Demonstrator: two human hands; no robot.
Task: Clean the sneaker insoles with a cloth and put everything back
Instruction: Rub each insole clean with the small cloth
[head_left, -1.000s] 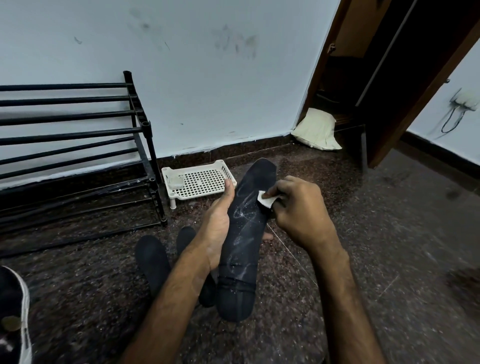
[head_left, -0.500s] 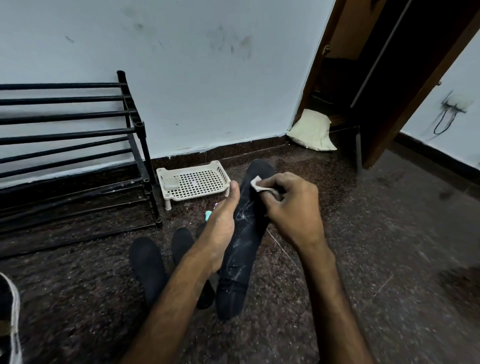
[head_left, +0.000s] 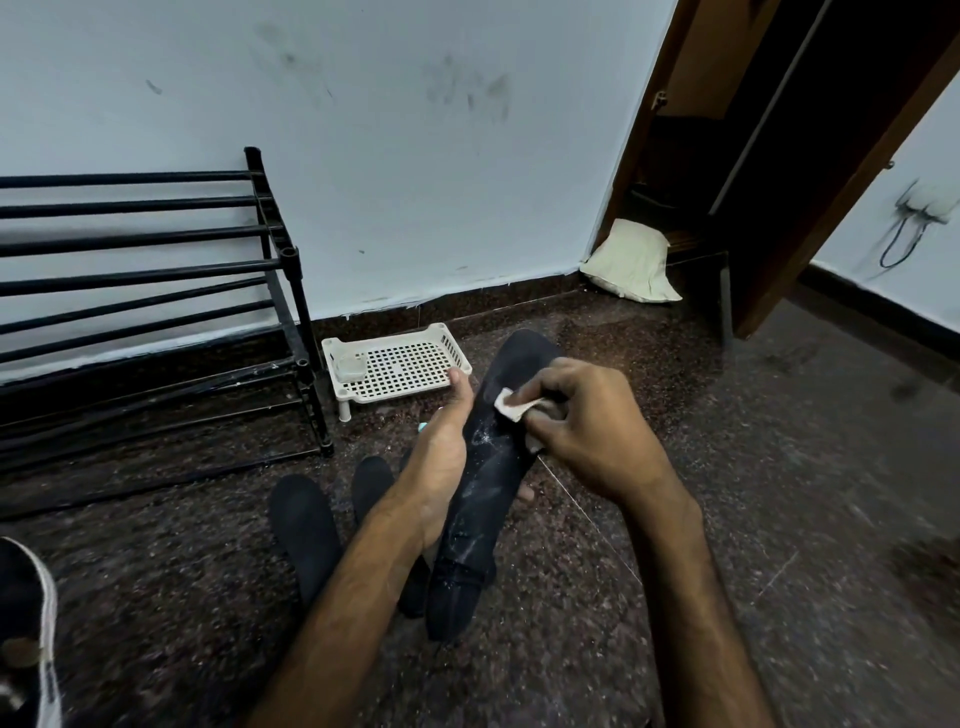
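**Cloth on the insole, near its toe end**

From my remote seat, I read the left hand (head_left: 441, 467) as gripping the insole (head_left: 485, 499) from beneath. Its thumb lay along the left edge and one fingertip showed past the right edge. The right hand (head_left: 587, 441) was curled round a small pale cloth (head_left: 511, 408), pinching it and pressing it onto the insole's top face.

The insole was held off the floor (head_left: 675, 571) between the two hands. Its long axis ran from the heel, close to me, up and away to the toe, leaning a little to the right. The cloth sat on the far third, just short of the toe. The white smears lay on the middle stretch, between the cloth and the heel. I judged that the next stroke wanted to run down that axis, toward me. That was work for the right hand, since it was on the face while the left only steadied.

Two other insoles (head_left: 304, 530) lay flat on the floor just left of the left forearm, apparently waiting. A sneaker (head_left: 31, 623) showed at the lower left edge, well apart. A white tray (head_left: 384, 332) stood beyond the hands beside a black rack (head_left: 280, 260).
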